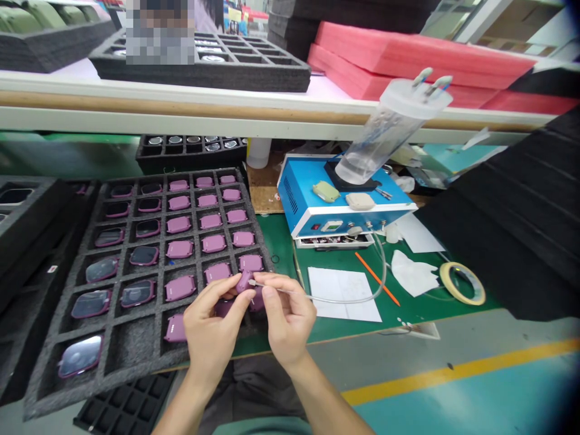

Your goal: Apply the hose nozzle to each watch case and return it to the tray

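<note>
In front of the foam tray, my left hand [214, 323] pinches a small purple watch case [244, 281] between thumb and fingers. My right hand [290, 317] is closed on the end of a thin clear hose [344, 300], whose tip meets the side of the case. Whether the tip is inside an opening or only touching, I cannot tell. The dark foam tray [131, 345] under and left of my hands holds rows of purple watch cases [180, 249], some showing dark glass screens [92, 302]. One pocket near its front edge holds nothing.
From a blue machine [301, 199] the hose runs to my hand; a clear cylinder [372, 145] and two loose watch cases stand on it. White paper [343, 296], an orange stick [377, 278] and a tape roll [462, 283] lie rightward. A shelf [226, 115] crosses behind.
</note>
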Demonstrator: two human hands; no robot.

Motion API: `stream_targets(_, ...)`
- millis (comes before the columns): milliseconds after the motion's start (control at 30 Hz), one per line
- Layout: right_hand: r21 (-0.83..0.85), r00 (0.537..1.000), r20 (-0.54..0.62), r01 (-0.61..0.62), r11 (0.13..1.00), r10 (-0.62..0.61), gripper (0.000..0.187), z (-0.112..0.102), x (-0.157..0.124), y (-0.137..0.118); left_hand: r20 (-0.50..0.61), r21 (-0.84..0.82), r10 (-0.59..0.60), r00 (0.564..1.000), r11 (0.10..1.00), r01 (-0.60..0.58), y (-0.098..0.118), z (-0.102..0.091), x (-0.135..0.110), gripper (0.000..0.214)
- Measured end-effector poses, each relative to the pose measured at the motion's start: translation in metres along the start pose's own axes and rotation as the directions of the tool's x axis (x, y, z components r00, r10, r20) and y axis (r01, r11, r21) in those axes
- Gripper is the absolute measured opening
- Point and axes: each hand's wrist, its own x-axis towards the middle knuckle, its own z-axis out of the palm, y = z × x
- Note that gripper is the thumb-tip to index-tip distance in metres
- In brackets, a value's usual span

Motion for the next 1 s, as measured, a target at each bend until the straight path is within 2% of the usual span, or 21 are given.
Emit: stream_targets(1000,0.096,0.999,-0.014,-0.028,0.995,0.030,0.018,0.0000,-0.0029,-0.0002,0.010,-0.055,0.014,1.000,0.998,-0.013,-0.0025,0.0016,-0.0028,0.021)
